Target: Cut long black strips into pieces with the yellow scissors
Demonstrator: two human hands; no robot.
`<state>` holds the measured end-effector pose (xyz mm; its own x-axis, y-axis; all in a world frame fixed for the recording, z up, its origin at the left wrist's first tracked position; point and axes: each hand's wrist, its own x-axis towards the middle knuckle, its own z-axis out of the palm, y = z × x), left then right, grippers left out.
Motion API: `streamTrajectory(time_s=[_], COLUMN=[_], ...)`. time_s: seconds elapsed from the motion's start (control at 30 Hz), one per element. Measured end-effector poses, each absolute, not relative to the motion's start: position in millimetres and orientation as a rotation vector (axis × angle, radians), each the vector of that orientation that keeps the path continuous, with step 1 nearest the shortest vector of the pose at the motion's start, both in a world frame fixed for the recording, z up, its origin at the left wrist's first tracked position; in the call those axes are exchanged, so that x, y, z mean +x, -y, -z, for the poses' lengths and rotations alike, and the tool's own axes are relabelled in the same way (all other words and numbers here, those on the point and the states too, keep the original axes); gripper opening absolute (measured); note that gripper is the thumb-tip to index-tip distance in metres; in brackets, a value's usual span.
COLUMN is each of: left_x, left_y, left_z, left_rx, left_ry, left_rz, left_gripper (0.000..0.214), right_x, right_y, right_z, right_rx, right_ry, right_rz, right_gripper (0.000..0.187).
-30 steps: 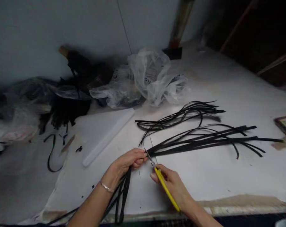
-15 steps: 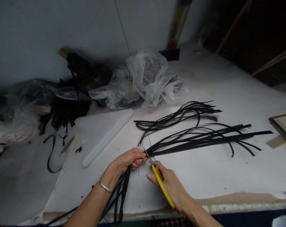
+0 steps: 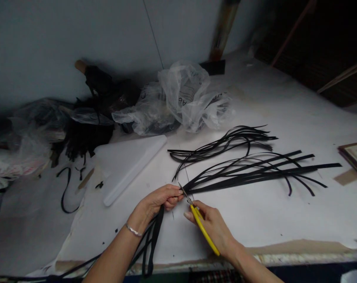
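My left hand [image 3: 163, 198] is closed around a bunch of flat black straps [image 3: 225, 181]. Their long ends fan out to the right over the white table covering, and the other ends hang down past the table's front edge beside my forearm. In my right hand [image 3: 209, 220] are yellow-handled scissors [image 3: 203, 230], gripped by the handles. The scissor blades lie across the bunch just right of my left fingertips; whether they are fully closed I cannot make out. A second bundle of thin black straps [image 3: 222, 145] rests behind the first.
Crumpled clear plastic bags [image 3: 184, 98] stand against the wall. A white translucent folded sheet [image 3: 128, 169] lies left of my hands. Farther left are a black fringed heap [image 3: 86, 137] and a loose curled strap [image 3: 67, 192]. A brown-edged frame [image 3: 355, 159] sits at the right.
One strap end in the held bunch now stands apart at the upper right of the fan. My hands and the scissors are nearly in the same place; the view has shifted slightly.
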<state>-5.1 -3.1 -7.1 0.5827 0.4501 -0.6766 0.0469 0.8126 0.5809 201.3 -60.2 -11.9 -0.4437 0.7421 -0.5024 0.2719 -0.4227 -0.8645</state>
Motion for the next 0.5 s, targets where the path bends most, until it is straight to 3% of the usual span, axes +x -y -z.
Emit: streamTrajectory(time_s=[0.13,0.33,0.5], left_x=[-7.0,-11.7,-27.9], left_y=[3.8,11.2,23.6], left_z=[7.2,6.0,3.9], left_rx=[0.586,0.575,0.565], left_ry=[-0.937,-1.022,-1.171], left_rz=[-0.241,-0.272,-0.376], left_gripper=[0.034,0.036,0.038], right_x=[204.8,213.8,221.6], right_y=[57.3,46.9,43.2], right_z=[5.0,-23.5,-39.9], right_rx=[-1.437,-1.48,-1.328], right_ry=[1.528,1.723,1.863], right_rz=[-1.91,-2.02,-2.092], right_gripper=[0.034,0.059,0.063])
